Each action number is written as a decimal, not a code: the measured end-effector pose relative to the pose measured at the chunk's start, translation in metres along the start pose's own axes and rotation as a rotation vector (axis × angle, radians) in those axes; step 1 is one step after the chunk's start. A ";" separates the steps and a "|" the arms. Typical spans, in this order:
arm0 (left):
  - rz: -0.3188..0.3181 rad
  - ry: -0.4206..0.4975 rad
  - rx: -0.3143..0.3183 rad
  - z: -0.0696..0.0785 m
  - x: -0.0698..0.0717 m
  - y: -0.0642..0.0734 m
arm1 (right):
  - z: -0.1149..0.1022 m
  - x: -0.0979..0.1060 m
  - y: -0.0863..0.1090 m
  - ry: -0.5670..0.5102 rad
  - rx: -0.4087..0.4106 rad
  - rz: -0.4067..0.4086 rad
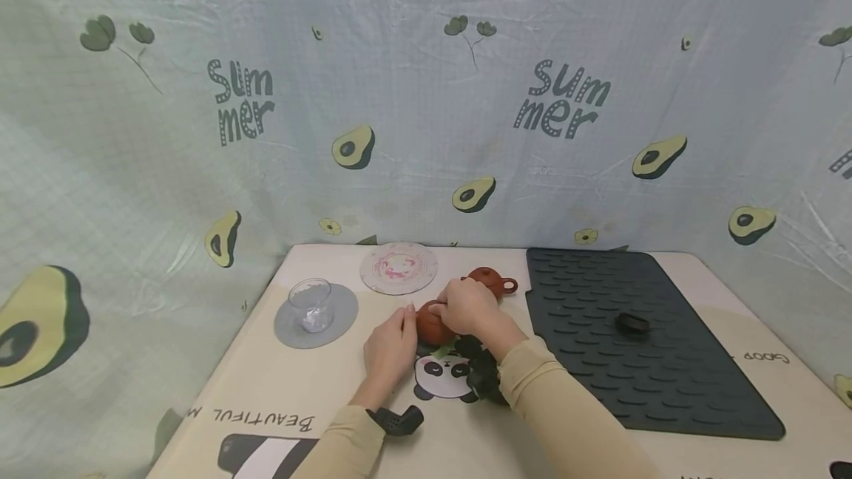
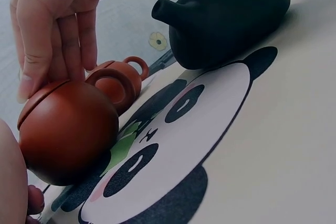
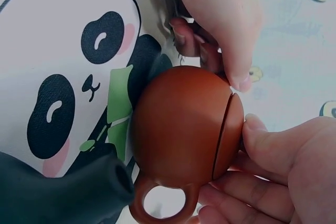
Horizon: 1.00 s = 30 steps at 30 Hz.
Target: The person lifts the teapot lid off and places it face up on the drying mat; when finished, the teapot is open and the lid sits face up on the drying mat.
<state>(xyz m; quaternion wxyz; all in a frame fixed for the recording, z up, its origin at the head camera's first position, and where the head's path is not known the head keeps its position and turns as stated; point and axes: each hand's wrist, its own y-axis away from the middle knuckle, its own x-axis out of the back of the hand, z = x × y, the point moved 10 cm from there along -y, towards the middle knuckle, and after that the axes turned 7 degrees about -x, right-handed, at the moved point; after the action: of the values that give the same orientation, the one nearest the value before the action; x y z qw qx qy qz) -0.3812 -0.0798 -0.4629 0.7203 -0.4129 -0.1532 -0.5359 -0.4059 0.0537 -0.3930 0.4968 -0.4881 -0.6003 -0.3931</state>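
Note:
A round reddish-brown clay teapot (image 3: 181, 124) sits upright on the panda print, its ring handle toward the right. My right hand (image 1: 469, 305) is over its top, thumb and fingers pinching the lid (image 3: 230, 137), which is seated on the pot. My left hand (image 1: 391, 344) holds the pot on the side opposite the handle; the spout is hidden there. Just behind stands a second clay teapot (image 1: 489, 281), its lid on. A black spouted pot (image 2: 228, 19) stands close by, partly under my right forearm in the head view.
A clear glass cup (image 1: 311, 305) stands on a grey round coaster (image 1: 346, 309) at the left. Behind lies a white round mat (image 1: 399, 270) with a pink pattern. A dark ridged mat (image 1: 572, 279) covers the right side, a small black lid (image 1: 632, 324) on it.

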 end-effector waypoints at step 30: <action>0.003 0.047 -0.004 -0.001 0.002 0.000 | -0.003 0.000 0.001 0.020 0.039 -0.015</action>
<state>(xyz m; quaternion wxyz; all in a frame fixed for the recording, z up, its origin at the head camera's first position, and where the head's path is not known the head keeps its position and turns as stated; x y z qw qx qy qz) -0.3806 -0.0816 -0.4619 0.7236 -0.4019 -0.1343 -0.5449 -0.4039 0.0513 -0.3926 0.5091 -0.4698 -0.6066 -0.3900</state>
